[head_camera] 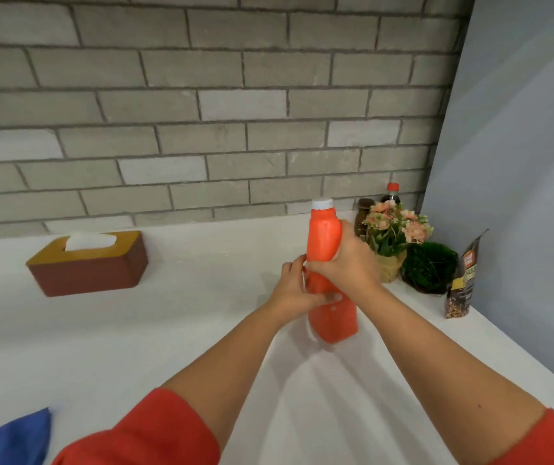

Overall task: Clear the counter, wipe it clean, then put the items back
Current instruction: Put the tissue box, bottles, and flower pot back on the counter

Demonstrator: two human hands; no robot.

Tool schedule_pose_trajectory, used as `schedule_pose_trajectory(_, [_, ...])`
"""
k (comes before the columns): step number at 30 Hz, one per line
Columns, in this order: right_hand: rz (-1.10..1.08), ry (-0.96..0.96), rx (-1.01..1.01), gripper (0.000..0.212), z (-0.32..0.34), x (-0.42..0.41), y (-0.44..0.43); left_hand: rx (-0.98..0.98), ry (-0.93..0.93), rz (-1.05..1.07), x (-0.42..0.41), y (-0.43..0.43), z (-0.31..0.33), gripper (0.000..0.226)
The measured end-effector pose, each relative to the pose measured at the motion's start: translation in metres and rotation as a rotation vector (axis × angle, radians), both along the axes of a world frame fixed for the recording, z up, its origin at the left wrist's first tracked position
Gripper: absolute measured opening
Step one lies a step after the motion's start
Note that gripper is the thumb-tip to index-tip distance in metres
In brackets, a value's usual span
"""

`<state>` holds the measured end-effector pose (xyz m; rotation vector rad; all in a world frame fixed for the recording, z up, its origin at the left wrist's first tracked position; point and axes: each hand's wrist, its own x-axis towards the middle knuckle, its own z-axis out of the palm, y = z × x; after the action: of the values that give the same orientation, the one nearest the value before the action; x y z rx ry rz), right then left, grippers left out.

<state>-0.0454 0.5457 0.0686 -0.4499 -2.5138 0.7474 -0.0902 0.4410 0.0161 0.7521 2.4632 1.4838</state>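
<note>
R fingers (347,229) clenched round upper body of tall orange plastic bottle w/ white cap (324,236); L fingers (294,263) gripping mid-body. Bottle upright over white tabletop (168,330), base contact unclear (blur). Brown tissue box w/ yellow lid (87,266), potted pink flowers (392,229), blue cloth (14,441) on tabletop. Est.: clearing unfinished; wipe + return pending.
</note>
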Motion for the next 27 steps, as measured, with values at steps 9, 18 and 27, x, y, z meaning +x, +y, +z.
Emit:
schedule_pose_trajectory(9, [0.255, 0.0, -0.05, 0.086, 0.014, -0.011, -0.145, -0.046, -0.052, 0.149, -0.006, -0.164, 0.011, 0.102])
schedule_pose_trajectory(18, [0.574, 0.005, -0.104, 0.089, 0.026, -0.017, -0.292, -0.002, -0.082, 0.238, -0.004, -0.348, 0.026, 0.119])
schedule_pose_trajectory(27, [0.891, -0.044, -0.235, 0.091, 0.015, -0.042, -0.395, 0.012, -0.09, 0.255, -0.011, -0.461, 0.026, 0.102])
